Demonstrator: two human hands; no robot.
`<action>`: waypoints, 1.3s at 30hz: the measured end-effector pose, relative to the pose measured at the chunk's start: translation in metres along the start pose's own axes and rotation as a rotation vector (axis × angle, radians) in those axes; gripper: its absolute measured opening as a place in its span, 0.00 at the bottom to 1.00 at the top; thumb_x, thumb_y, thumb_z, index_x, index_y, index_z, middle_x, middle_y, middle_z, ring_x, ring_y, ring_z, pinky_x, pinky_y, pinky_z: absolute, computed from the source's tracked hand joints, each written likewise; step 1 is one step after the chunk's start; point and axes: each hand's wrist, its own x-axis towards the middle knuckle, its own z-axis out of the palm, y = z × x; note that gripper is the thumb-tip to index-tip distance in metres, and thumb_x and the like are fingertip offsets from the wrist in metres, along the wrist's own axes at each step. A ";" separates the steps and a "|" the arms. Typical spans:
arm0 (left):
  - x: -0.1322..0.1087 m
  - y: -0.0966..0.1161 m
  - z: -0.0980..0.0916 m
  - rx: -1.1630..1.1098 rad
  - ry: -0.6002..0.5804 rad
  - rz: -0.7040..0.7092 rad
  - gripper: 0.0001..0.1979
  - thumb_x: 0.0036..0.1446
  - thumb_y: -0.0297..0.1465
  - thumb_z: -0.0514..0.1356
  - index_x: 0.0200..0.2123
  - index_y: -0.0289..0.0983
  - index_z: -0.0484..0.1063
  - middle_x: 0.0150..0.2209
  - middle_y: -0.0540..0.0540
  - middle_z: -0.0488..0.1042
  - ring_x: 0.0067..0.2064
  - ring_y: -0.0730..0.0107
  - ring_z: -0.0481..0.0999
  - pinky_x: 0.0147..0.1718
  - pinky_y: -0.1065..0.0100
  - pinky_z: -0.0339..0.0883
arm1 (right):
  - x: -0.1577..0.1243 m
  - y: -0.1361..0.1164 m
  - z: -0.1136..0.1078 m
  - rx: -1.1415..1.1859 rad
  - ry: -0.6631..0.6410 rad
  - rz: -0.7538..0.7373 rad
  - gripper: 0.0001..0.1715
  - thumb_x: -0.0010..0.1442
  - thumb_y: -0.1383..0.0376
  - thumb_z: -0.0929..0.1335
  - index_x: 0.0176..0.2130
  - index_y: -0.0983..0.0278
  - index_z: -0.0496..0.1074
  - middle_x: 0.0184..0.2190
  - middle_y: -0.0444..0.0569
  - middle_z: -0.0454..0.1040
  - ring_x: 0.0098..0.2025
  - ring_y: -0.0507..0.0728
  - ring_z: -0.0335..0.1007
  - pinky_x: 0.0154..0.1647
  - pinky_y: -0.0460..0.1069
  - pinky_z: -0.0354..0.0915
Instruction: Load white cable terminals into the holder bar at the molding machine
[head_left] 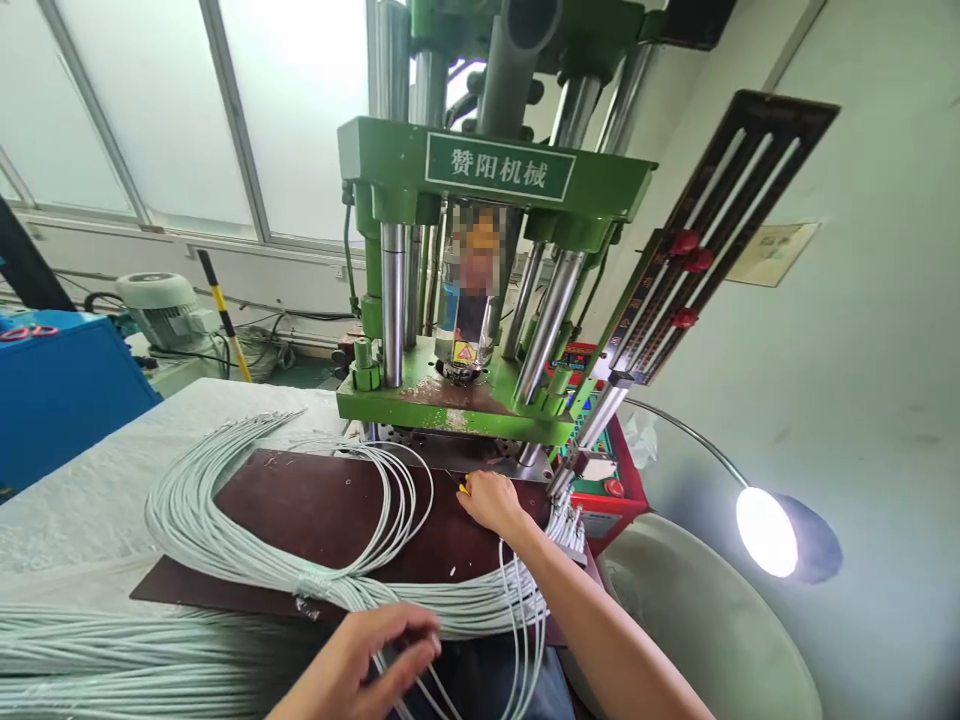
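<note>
Grey wire bundle (247,540) loops over brown board (315,520) before green press (480,400). Left hand (367,655) pinches loose strands; right hand (491,500) is closed on 1 wire end at the die. Judged light, limp, tangle-prone; grip near ends.

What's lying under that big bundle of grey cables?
Under the cable bundle lies a dark brown board, itself on a white table cover. What the cables cover of the board cannot be seen.
</note>
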 end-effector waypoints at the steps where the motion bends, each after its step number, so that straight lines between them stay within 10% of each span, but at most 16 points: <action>1: 0.019 0.006 -0.008 0.045 0.052 0.040 0.15 0.64 0.43 0.53 0.44 0.47 0.77 0.40 0.49 0.82 0.41 0.65 0.80 0.44 0.69 0.74 | -0.001 0.000 -0.002 -0.013 -0.004 -0.008 0.09 0.56 0.68 0.69 0.25 0.65 0.76 0.29 0.59 0.80 0.36 0.66 0.79 0.37 0.53 0.65; 7: 0.115 -0.018 -0.046 0.542 0.202 0.110 0.17 0.65 0.28 0.48 0.48 0.39 0.75 0.44 0.42 0.79 0.46 0.61 0.77 0.49 0.62 0.70 | -0.016 0.007 -0.055 0.064 0.007 -0.146 0.14 0.63 0.59 0.66 0.29 0.59 0.77 0.31 0.48 0.80 0.34 0.57 0.76 0.35 0.49 0.65; 15: 0.186 -0.056 -0.057 0.811 0.001 0.238 0.26 0.53 0.13 0.51 0.51 0.38 0.72 0.55 0.41 0.73 0.60 0.57 0.67 0.61 0.56 0.57 | 0.024 -0.003 -0.126 0.105 0.460 -0.418 0.19 0.68 0.53 0.62 0.35 0.59 0.76 0.32 0.47 0.78 0.37 0.57 0.73 0.37 0.50 0.65; 25: 0.195 -0.062 -0.064 1.014 -0.012 0.122 0.06 0.60 0.24 0.60 0.42 0.33 0.72 0.47 0.43 0.73 0.51 0.58 0.71 0.51 0.53 0.65 | 0.086 0.023 -0.102 -0.366 0.263 -0.238 0.13 0.68 0.60 0.64 0.38 0.61 0.78 0.37 0.49 0.79 0.44 0.59 0.70 0.36 0.49 0.63; 33: 0.185 -0.063 -0.087 1.075 -0.017 0.048 0.07 0.61 0.25 0.59 0.43 0.34 0.72 0.46 0.44 0.74 0.51 0.58 0.72 0.53 0.52 0.64 | 0.081 0.037 -0.093 -0.329 0.342 -0.017 0.12 0.66 0.58 0.66 0.39 0.62 0.76 0.37 0.50 0.78 0.43 0.61 0.71 0.33 0.51 0.62; 39: 0.175 -0.068 -0.114 1.099 -0.002 -0.029 0.11 0.58 0.19 0.55 0.42 0.32 0.74 0.47 0.38 0.76 0.53 0.54 0.72 0.53 0.55 0.63 | 0.050 0.037 -0.089 -0.124 0.478 -0.144 0.12 0.66 0.58 0.65 0.40 0.62 0.75 0.41 0.51 0.78 0.44 0.60 0.72 0.40 0.52 0.65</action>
